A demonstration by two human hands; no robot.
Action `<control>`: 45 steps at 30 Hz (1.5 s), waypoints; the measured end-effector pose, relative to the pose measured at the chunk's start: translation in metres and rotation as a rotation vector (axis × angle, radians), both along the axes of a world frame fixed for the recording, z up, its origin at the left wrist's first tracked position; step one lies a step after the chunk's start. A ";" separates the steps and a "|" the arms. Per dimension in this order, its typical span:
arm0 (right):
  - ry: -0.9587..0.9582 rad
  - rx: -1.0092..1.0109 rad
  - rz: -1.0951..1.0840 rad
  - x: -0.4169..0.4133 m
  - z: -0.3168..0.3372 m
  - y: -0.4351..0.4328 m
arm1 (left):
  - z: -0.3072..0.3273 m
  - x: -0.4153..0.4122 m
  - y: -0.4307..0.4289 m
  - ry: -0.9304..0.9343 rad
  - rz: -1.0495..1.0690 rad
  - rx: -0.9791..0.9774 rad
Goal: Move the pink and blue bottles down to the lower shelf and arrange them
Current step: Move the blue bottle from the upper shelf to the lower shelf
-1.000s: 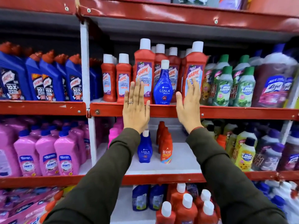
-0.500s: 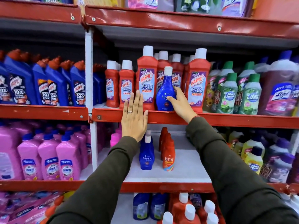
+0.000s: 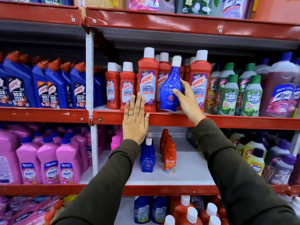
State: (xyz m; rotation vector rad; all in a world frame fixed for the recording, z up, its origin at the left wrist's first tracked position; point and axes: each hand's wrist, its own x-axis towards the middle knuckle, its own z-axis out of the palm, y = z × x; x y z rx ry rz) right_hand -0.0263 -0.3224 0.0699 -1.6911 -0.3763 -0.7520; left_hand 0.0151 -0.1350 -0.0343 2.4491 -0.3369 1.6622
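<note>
A blue Ujala bottle [image 3: 169, 90] with a white cap is tilted to the right at the front of the upper shelf [image 3: 227, 121]. My right hand [image 3: 186, 101] grips its right side. My left hand [image 3: 135, 120] is flat and open against the red shelf edge, fingers up, touching no bottle. On the lower shelf [image 3: 186, 172] a second blue Ujala bottle [image 3: 147, 158] stands upright, with a pink bottle [image 3: 116, 142] behind it to the left, partly hidden.
Red Harpic bottles [image 3: 147, 82] stand close behind the held bottle. A row of red Revive bottles [image 3: 168, 156] sits beside the lower Ujala. Green Max Kleen bottles [image 3: 230, 96] fill the right, pink Shakti bottles [image 3: 48, 163] the lower left bay.
My right hand went from flat against the shelf to gripping the blue Ujala bottle, and has tipped it to the right. My left hand stays flat on the shelf edge.
</note>
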 end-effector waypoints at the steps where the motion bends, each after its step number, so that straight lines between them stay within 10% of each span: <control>1: 0.000 0.008 0.013 -0.004 -0.001 0.001 | 0.000 0.000 0.000 0.002 -0.002 -0.002; 28: 0.092 -0.070 0.075 -0.039 -0.242 0.046 | -0.165 -0.020 0.039 0.071 -0.161 -0.022; 45: 0.295 -0.012 0.017 0.024 -0.312 0.053 | -0.249 -0.010 0.054 0.300 0.130 0.020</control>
